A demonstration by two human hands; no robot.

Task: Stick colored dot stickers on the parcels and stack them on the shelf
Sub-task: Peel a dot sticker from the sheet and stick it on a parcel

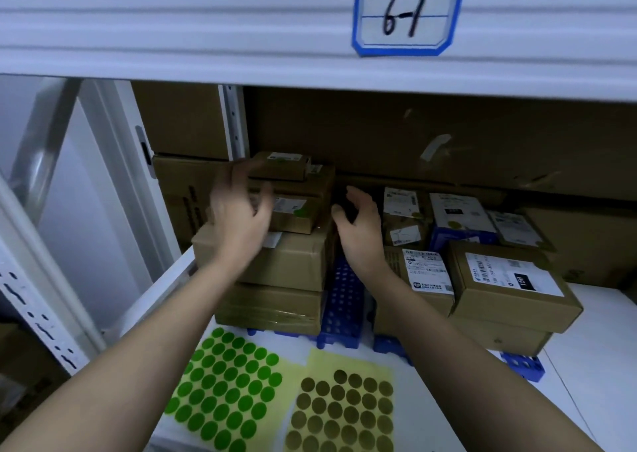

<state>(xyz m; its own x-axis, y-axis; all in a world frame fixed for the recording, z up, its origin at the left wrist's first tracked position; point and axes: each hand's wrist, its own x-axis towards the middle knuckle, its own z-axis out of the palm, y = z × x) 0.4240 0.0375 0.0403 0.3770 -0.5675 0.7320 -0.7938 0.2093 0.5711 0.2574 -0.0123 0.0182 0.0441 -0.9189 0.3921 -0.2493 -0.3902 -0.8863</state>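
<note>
A stack of brown cardboard parcels [286, 258] stands at the left of the white shelf [593, 348]. Its upper parcel [300, 207] carries a white label and a green dot, and a small flat parcel [279, 165] lies on top. My left hand [238, 210] hovers blurred in front of the stack's left side with loosely curled fingers, holding nothing. At the stack's right side is my right hand [358, 227], fingers relaxed and empty. A green dot sticker sheet [224, 389] and an olive dot sticker sheet [341, 413] lie on the shelf in front.
More labelled parcels [506, 286] sit at the right on blue perforated trays [344, 307]. Large cartons [413, 134] fill the back. The upper shelf beam bears a tag reading 6-1 [406, 14]. A white perforated upright [38, 313] stands at the left.
</note>
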